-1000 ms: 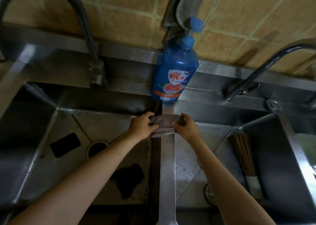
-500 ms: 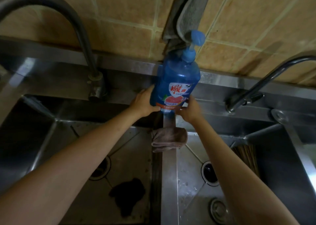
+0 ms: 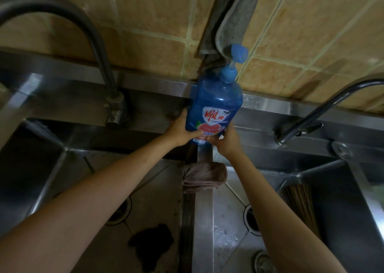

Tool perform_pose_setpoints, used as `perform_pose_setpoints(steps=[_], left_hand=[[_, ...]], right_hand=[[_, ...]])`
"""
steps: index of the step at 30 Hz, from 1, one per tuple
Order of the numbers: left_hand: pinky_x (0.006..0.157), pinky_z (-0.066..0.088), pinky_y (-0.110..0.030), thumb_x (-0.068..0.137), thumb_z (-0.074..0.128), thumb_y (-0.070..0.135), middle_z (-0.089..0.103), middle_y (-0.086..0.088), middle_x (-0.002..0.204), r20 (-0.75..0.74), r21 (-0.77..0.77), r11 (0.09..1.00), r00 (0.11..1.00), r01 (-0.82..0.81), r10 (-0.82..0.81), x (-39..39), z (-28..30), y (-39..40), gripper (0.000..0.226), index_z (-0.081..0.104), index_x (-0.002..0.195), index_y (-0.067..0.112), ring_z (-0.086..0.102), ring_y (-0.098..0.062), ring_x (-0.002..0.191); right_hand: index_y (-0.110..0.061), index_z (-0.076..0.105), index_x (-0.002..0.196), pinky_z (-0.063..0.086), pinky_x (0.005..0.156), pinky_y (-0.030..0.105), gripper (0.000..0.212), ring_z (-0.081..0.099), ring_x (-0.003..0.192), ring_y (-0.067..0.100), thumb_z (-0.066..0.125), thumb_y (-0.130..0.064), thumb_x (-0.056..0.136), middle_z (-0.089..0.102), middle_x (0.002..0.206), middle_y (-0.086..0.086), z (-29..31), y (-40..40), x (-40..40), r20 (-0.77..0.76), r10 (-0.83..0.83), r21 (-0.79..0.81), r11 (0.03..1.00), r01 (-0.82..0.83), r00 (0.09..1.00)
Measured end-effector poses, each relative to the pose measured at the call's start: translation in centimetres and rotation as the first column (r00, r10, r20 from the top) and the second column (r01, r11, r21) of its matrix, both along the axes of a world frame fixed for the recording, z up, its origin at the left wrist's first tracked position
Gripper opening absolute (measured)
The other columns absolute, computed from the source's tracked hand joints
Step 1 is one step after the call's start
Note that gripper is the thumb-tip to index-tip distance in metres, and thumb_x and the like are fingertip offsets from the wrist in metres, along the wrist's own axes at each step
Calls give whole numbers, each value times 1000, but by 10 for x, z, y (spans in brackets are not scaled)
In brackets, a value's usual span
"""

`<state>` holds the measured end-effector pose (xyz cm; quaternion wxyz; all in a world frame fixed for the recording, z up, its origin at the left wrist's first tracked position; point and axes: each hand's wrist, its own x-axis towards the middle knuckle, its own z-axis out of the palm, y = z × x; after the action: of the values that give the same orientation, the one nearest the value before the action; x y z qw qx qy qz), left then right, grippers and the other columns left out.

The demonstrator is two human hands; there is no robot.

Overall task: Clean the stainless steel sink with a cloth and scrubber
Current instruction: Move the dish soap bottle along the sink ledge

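Gripping the blue detergent bottle (image 3: 216, 110) low on its body with both hands, left hand (image 3: 182, 131) wrapping the near-left side with the thumb lying across the label, right hand (image 3: 225, 141) cupping the lower right edge, fingers curled round the plastic. Standing on, or just lifting off, the back ledge of the stainless steel sink (image 3: 145, 98) between the two basins (contact at the base hidden by the hands). Judging by the dark fill reaching up to the shoulder: fairly heavy, walls stiff but slightly squeezable, likely slick if wet or soapy, so taking it low and two-handed, never by the pump head (image 3: 236, 54), seeming the safer hold. Lying folded over the divider (image 3: 204, 220) just below the hands, untouched, the brown cloth (image 3: 204, 177): soft, limp, light, easiest pinched at the folded top. Sitting in the left basin, a dark patch (image 3: 151, 245), possibly the scrubber, too dim to tell.
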<state>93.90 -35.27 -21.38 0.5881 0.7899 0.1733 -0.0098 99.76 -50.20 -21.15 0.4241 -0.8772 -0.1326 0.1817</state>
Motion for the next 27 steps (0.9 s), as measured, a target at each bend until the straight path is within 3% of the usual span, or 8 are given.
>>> perform_pose_setpoints(steps=[6, 15, 19, 24, 27], left_hand=[[104, 37, -34, 81, 69, 14, 42, -7, 143, 9, -16, 1000, 1000, -23, 24, -10, 5, 2, 80, 21, 145, 16, 41, -20, 131], [98, 37, -27, 80, 70, 14, 45, -7, 141, 30, -4, 990, 989, -143, 143, -61, 8, 7, 75, 28, 143, 12, 43, -21, 129], [101, 40, -32, 81, 70, 16, 46, -5, 139, 22, 38, 977, 978, -209, 208, -94, 15, 10, 72, 30, 141, 16, 45, -19, 128], [103, 40, -36, 83, 68, 17, 47, -6, 139, 34, 48, 964, 965, -260, 259, -141, 13, 13, 69, 29, 140, 18, 45, -19, 127], [97, 41, -30, 86, 65, 16, 51, -5, 133, 24, 50, 959, 960, -281, 280, -167, 8, 14, 57, 37, 135, 16, 49, -16, 121]], right_hand=[[-6, 36, 133, 46, 100, 45, 66, 55, 115, 31, 73, -10, 79, 55, 130, 14, 7, 6, -9, 58, 54, 8, 998, -55, 997], [-7, 37, 132, 43, 93, 32, 64, 54, 118, 28, 72, -12, 79, 55, 130, 12, 17, 15, -48, 98, 181, -7, 983, -181, 979], [-9, 38, 130, 44, 95, 33, 63, 54, 118, 26, 73, -15, 78, 55, 129, 10, 19, 25, -71, 97, 229, 16, 973, -231, 969], [-7, 38, 131, 38, 93, 21, 61, 53, 117, 21, 71, -14, 80, 56, 128, 7, 18, 37, -103, 80, 347, 0, 937, -348, 934], [-7, 39, 132, 44, 100, 33, 60, 57, 115, 22, 70, -14, 81, 59, 125, 7, 11, 44, -121, 68, 409, -27, 912, -409, 910]])
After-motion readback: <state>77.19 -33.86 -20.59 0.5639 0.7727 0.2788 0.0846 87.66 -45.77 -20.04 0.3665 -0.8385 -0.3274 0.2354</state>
